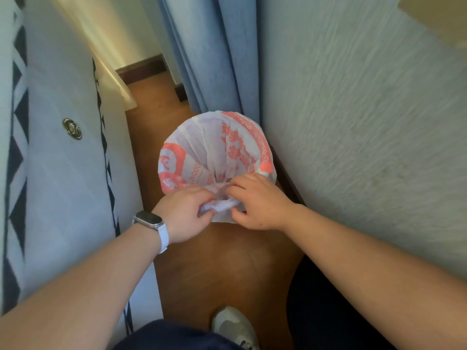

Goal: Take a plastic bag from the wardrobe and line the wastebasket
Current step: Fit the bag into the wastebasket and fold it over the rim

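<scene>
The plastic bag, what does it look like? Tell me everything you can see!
The plastic bag is thin, crinkly and white with orange-red print. It is spread open over a round wastebasket, hiding it, and pleats run down to its middle. It stands on the wooden floor between a bed and the wall, by a blue curtain. At its near edge the left hand and right hand both pinch a bunched, twisted bit.
</scene>
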Tool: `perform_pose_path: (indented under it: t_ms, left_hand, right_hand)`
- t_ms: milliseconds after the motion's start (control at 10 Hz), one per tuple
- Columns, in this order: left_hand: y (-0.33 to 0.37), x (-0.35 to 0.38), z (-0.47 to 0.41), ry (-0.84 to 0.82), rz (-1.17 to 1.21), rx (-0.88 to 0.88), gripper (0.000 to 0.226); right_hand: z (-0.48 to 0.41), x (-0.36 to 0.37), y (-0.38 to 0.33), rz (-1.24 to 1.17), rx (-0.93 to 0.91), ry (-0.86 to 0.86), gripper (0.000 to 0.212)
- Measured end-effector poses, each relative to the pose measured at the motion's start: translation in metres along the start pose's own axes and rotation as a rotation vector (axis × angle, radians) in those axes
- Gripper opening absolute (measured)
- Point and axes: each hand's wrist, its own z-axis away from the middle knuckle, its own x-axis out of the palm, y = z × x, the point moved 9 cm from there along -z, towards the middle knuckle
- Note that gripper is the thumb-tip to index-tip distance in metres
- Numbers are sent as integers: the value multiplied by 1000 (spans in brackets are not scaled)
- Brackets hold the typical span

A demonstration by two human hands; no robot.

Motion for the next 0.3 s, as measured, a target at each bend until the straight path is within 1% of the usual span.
perform_pose_path:
  t_ms: [100, 200, 300]
  left_hand:
    - [6, -16, 3, 79, -24, -17, 33]
    - [14, -41, 10, 192, -52, -39, 36]
    - [20, -78, 26, 287, -100, -90, 37]
  right_hand:
    - [-3, -6, -4, -41, 78, 37, 37]
    - [-9, -11, -14, -29, 149, 62, 35]
    - [-13, -34, -29, -25, 186, 61, 39]
